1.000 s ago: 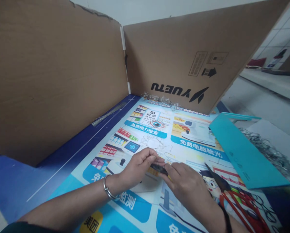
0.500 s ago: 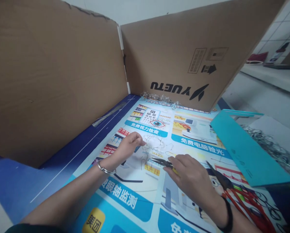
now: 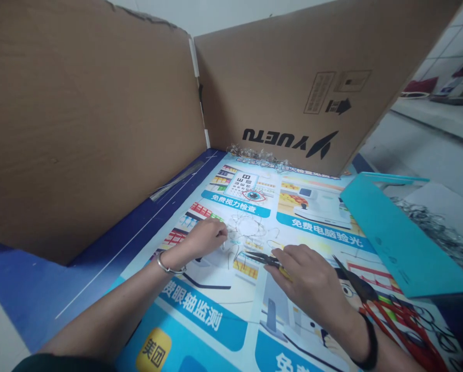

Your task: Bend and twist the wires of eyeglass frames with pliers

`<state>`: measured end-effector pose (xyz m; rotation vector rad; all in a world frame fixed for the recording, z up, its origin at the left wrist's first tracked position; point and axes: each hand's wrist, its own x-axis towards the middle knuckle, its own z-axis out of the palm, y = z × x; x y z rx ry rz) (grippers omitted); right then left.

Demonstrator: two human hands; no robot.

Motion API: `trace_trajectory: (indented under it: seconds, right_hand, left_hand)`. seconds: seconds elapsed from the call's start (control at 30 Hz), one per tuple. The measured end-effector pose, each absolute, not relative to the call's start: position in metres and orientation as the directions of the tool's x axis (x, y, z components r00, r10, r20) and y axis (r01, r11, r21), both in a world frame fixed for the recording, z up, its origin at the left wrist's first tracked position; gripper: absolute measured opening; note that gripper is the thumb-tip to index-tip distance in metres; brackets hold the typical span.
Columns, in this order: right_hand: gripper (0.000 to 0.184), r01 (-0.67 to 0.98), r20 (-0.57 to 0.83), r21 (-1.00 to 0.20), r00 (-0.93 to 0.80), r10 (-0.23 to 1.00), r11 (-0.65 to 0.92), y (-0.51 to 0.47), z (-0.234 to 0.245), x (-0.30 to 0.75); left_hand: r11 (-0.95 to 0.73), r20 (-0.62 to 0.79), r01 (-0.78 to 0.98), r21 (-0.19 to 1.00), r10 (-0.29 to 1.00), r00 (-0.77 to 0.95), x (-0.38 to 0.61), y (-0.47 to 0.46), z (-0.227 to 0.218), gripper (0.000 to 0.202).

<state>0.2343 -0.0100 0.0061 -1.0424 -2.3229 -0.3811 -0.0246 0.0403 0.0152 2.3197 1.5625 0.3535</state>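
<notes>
My right hand is closed round the yellow handles of a pair of long-nose pliers. The dark jaws point left, low over the printed sheet, and look slightly apart. To their left, my left hand has its fingers curled together in a pinch. A short thin bit shows just below those fingertips, perhaps wire, too small to name for sure. Between and beyond both hands lies a loose tangle of thin wire on the sheet, with a few bent strands near the plier tips.
Tall cardboard panels stand at the back and left. Red-handled scissors lie right of my right wrist. A turquoise box at the right holds a heap of wire. Crumpled clear bits line the back panel's foot.
My left hand has shifted slightly left and down, its fingers more curled under. The pliers stay in my right hand in nearly the same place. The view has tilted a little.
</notes>
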Motion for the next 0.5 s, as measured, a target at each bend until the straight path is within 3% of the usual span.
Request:
trace_trajectory:
  seconds: [0.17, 0.5]
  right_hand:
    - [0.022, 0.754, 0.586, 0.029, -0.545, 0.599, 0.657, -0.009, 0.006, 0.234]
    - [0.023, 0.749, 0.585, 0.024, -0.548, 0.598, 0.662, -0.010, 0.005, 0.234]
  left_hand:
    - [-0.420, 0.112, 0.885, 0.200, 0.907, 0.405, -0.018, 0.029, 0.025, 0.015]
    - [-0.495, 0.117, 0.867, -0.064, 0.859, 0.499, -0.003, 0.015, 0.014, 0.019]
